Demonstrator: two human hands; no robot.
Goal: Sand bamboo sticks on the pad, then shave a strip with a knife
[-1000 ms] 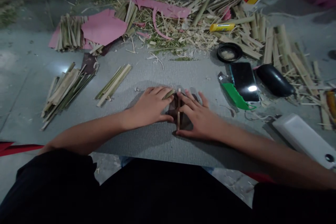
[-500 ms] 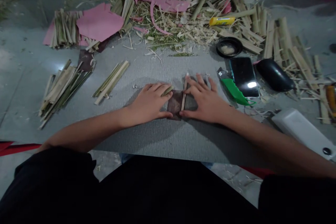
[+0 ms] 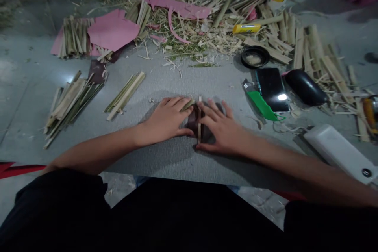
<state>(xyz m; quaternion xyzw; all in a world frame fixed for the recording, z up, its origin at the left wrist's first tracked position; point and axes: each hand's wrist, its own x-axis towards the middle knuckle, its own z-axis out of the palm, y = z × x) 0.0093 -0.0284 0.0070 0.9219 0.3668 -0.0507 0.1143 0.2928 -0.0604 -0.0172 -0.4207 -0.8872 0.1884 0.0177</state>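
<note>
A narrow bamboo strip (image 3: 199,126) stands on its edge across a small dark brown sheet that looks like sandpaper (image 3: 192,122). My right hand (image 3: 223,128) is closed on this strip, thumb at its near end and fingers along its far part. On the sheet's left side rests my left hand (image 3: 165,120), its thumb and fingers curled at the sheet's edge. A greenish bamboo piece (image 3: 186,105) shows between the left fingers; the rest of it is hidden under the hand.
Bamboo strips lie in a small group (image 3: 125,96) and a larger pile (image 3: 72,104) at left. Shavings (image 3: 189,27) and pink paper (image 3: 113,27) cover the back. At right are a phone (image 3: 271,88), black lid (image 3: 254,56), black mouse-shaped object (image 3: 306,86), green item (image 3: 262,106) and white box (image 3: 336,151).
My right hand has moved left and nearer to me with the bamboo strip, sliding over the brown sheet. My left hand has stayed almost in place.
</note>
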